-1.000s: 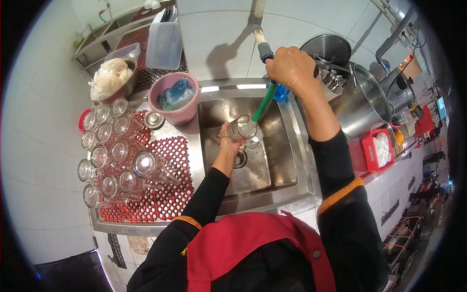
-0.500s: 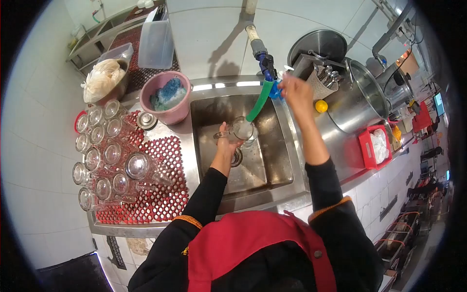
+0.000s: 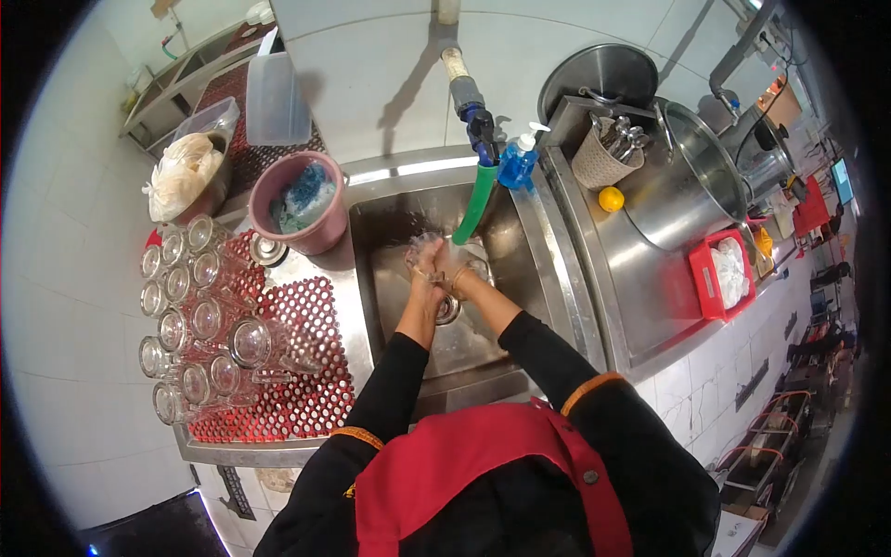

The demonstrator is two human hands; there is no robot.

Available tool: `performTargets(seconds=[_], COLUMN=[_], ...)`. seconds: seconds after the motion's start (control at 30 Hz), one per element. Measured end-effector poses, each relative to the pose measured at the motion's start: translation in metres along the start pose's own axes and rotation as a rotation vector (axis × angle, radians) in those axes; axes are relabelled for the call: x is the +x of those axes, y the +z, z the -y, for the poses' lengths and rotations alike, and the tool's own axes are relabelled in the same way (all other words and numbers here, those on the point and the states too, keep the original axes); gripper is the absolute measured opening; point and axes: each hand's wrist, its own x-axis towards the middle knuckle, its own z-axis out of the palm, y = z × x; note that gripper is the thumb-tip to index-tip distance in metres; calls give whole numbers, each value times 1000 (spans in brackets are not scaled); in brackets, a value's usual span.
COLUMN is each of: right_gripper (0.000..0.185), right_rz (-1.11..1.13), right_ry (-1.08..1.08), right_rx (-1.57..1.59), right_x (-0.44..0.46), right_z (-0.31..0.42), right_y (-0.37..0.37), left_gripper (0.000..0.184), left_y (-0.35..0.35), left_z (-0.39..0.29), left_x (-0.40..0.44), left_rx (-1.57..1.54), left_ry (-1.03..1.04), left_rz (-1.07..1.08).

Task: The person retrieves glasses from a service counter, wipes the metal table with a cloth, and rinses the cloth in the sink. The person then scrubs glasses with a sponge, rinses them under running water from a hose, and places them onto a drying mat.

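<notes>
Down in the steel sink (image 3: pixel 501 367), my left hand (image 3: pixel 425 265) is closed round a clear glass mug (image 3: pixel 419 243), which is partly hidden by fingers and water. My right hand (image 3: pixel 458 273) grips the mug's near side, close against the left hand; water blurs its fingertips. Just above the hands ends a green hose (image 3: pixel 476 206), with water running onto them. It hangs from a blue valve (image 3: pixel 480 130) on the wall pipe. A blue soap pump bottle (image 3: pixel 518 162) stands on the sink's back rim.
Left of the sink, several upturned glass mugs (image 3: pixel 206 318) crowd a red perforated mat (image 3: pixel 311 371). A pink bucket (image 3: pixel 325 227) with blue scrubbing material sits at the back left. Rightward are a cutlery basket (image 3: pixel 594 169), a large steel pot (image 3: pixel 682 209) and a red tray (image 3: pixel 705 283).
My right hand has come down from beside the valve into the sink and joined my left hand at the mug. The mug has shifted left and tilted. The soap bottle is now uncovered.
</notes>
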Motion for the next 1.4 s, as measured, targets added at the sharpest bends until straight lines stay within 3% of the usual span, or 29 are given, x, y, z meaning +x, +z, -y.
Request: performTargets(seconds=[0.03,0.07,0.13,0.2,0.27,0.3,0.33,0.4,0.43,0.47,0.53,0.57,0.6,0.67,0.7,0.77,0.8,0.87,0.93,1.0,1.07,1.13,1.2,1.23,1.3,1.4], right_gripper=[12,12,13,8,20,28,28,31,36,36,40,41,41,41,41,37,37,29,27,25,25,20,19,24,28,37], right_rz=[-27,-17,-38,10,-341,-241,-240,52,287,288,340,359,362,166,171,150,149,162,126,92,113,154,248,266,298,333], right_ry=[378,384,277,272,-563,-588,-585,-414,-267,-264,-111,-153,-155,-241,-238,-591,-591,-357,-402,-446,134,84,300,485,433,309], right_rx=[607,609,1024,959,-305,-557,-553,-409,-109,-110,355,454,454,-201,-200,-275,-274,99,86,71,130,186,495,488,501,493], right_x=[-27,-28,-36,-49,-53,-49,-41,-23,-11,-1,14,15,5,-27,-38,-53,-51,-44,-32,-28,-29,-12,-4,0,-3,-19], right_z=[65,65,55,71,76,70,63,56,57,55,40,33,46,71,78,84,80,66,59,73,100,72,65,62,50,47], right_y=[-21,-21,-27,-47,-57,-60,-58,-56,-69,-69,-62,-63,-65,-71,-76,-87,-88,-87,-94,-100,-110,-116,-120,-119,-118,-119], left_gripper=[24,23,25,21,23,26,28,37,41,44,49,50,50,51,51,50,50,50,51,53,54,56,54,54,48,44], left_y=[3,3,-25,11,0,-7,-14,-1,7,15,25,20,16,1,-1,-1,0,0,-4,6,-2,-15,-21,-23,-11,-23], left_z=[-5,-9,-8,-37,-26,-20,-15,-16,-19,-22,-25,-22,-20,-21,-23,-24,-24,-17,-17,-32,-33,-29,-30,-27,-25,-21], left_x=[-6,-9,13,-16,0,8,15,0,-5,-12,-25,-21,-16,-9,-7,-4,-4,-6,-9,-35,-37,-35,-35,-36,-49,-48], left_rx=[-49,-99,-158,-181,-140,-91,-40,25,10,-5,2,-49,-101,-129,-159,-186,-211,-228,-244,42,52,59,122,121,223,143], left_ry=[-23,-44,-123,-23,-71,-117,-163,-68,-56,-46,-26,-128,-229,-256,-282,-311,-342,-291,-233,-309,-312,-313,-542,-536,-410,-263], left_rz=[56,112,180,-20,-53,-81,-108,-19,109,235,261,295,329,359,393,350,315,334,355,275,312,345,315,311,84,62])
